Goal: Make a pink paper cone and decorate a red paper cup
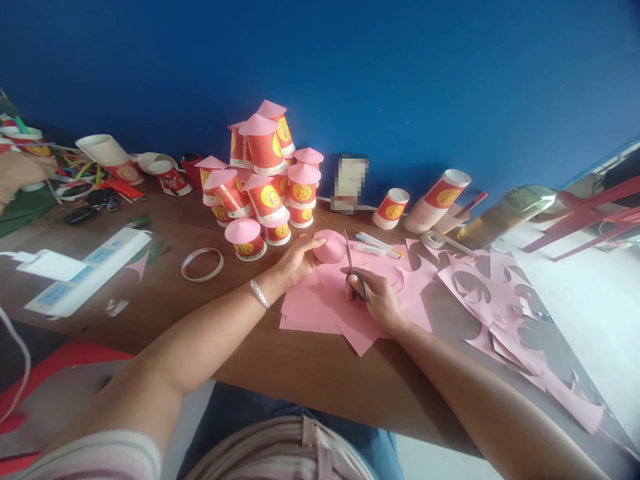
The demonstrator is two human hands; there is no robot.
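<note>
A small pink paper piece [331,248], rounded and slightly raised, is held by its left edge between the thumb and fingers of my left hand [300,261]. My right hand [377,297] grips dark-handled scissors [349,257] whose blades point away from me, just right of the pink piece. Under both lie overlapping sheets of pink paper [313,307]. Behind my left hand, red paper cups [265,153] with pink cone tops are stacked in a pile. Pens [375,247] rest on the paper's far edge.
Cut pink scraps [510,320] cover the table's right side, near a tape roll [433,239] and a bottle [505,217]. Stacked cups [440,200] lean at the back. Left are a tape ring [202,252], a power strip [90,273] and another person's hand [25,173].
</note>
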